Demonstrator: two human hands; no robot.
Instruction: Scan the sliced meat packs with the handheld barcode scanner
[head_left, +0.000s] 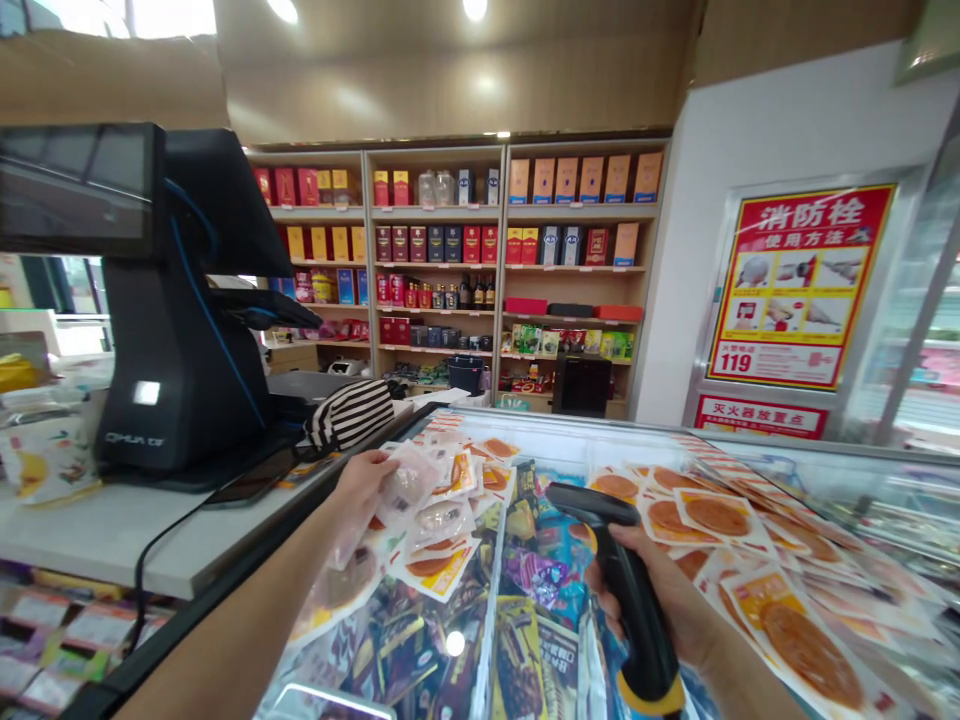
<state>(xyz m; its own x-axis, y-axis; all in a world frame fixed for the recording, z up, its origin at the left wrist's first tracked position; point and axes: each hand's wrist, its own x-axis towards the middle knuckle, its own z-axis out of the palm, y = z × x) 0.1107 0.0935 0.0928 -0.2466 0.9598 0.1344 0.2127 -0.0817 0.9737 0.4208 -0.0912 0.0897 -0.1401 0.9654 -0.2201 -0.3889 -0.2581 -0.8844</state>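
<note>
My left hand [362, 485] holds a small clear plastic packet [406, 484] above the glass lid of a chest freezer [570, 445]. My right hand [670, 600] grips a black handheld barcode scanner [611, 560] with a yellow base, its head turned toward the packet. Several orange-and-white flat food packs [716, 516] lie spread on the freezer lid around both hands. Wrapped frozen items [525, 580] show through the glass below.
A black point-of-sale terminal [176, 330] stands on the white counter [97, 530] at left, with a striped pouch [351, 412] beside it. Shelves of boxed goods [450, 250] fill the back wall. A red fire-hydrant poster [799, 285] hangs at right.
</note>
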